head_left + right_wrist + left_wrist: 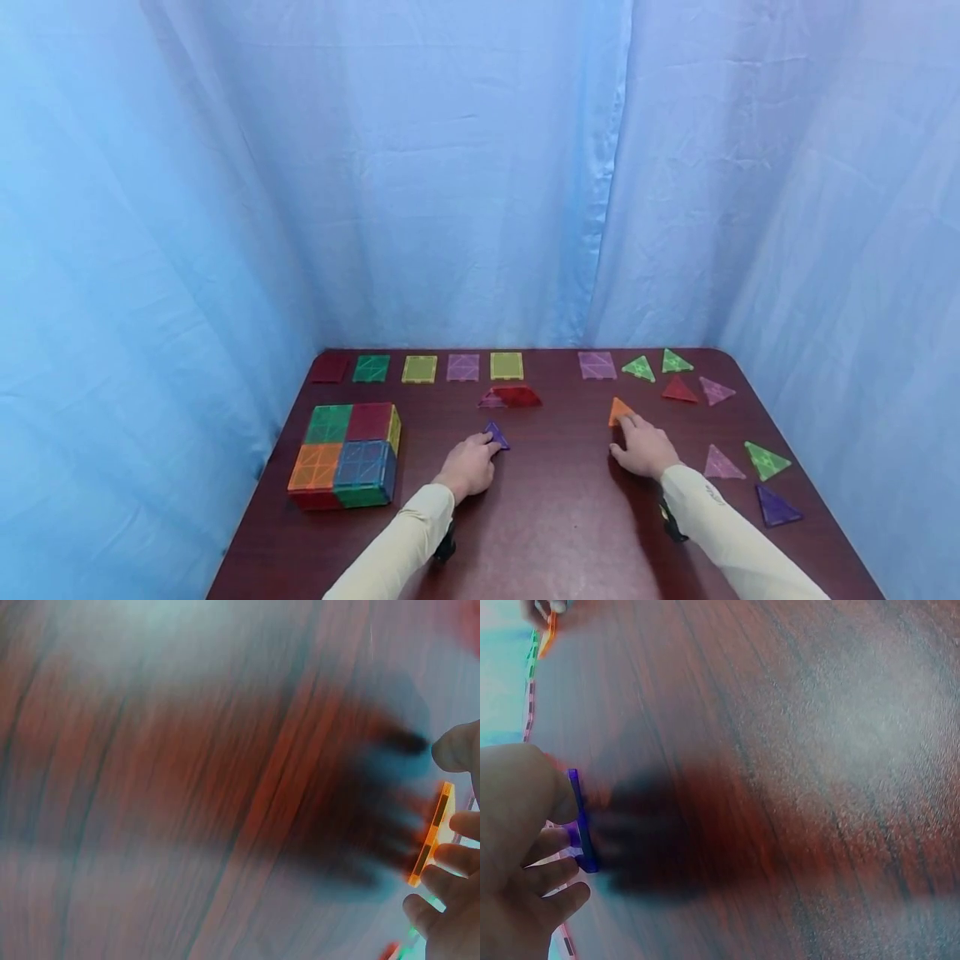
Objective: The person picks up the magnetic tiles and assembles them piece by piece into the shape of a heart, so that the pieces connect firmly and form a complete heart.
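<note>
My left hand touches a small purple triangular magnetic tile near the middle of the table. In the left wrist view, its fingers reach over the purple tile, whose near edge shows. To the right, my right hand rests fingertips on an orange triangular tile. From the right wrist view, the thumb stands apart from the orange tile while the other fingers extend over it. Beyond the hands and between them lie a red tile and a pink triangle, side by side.
A block of multicoloured square tiles stands at left on the dark wooden table. Square tiles, including a green one, line the far edge. Several triangles, including a purple one, lie at right. Blue curtains surround the table.
</note>
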Demonstrator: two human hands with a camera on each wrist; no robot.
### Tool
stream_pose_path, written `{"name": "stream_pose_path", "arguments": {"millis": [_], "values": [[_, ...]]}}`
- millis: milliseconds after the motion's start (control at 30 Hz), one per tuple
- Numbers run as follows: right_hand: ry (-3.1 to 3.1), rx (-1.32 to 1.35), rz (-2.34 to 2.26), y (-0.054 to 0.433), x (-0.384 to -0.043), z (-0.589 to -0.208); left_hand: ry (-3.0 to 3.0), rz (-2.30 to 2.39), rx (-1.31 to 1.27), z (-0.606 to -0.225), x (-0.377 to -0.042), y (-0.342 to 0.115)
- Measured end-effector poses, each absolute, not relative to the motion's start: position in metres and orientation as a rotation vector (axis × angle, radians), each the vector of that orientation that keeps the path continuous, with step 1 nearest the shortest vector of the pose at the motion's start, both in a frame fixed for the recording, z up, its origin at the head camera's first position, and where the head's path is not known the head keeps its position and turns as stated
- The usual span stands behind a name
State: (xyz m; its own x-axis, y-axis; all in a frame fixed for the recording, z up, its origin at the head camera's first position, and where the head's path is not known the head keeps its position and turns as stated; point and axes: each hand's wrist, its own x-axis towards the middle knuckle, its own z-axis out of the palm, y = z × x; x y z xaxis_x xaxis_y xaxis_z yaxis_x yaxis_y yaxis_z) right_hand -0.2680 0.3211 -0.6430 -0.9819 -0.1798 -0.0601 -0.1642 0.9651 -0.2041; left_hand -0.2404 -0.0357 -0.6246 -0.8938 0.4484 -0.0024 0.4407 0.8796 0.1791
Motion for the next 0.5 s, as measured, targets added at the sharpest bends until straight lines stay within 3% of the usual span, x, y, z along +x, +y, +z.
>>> {"name": "stream_pose_path", "arguments": {"millis": [500], "values": [[3.044, -0.669, -0.279, 0.216, -0.254, -0.645, 3.025, 0.325, 0.865, -0.63, -0.236, -0.032]]}}
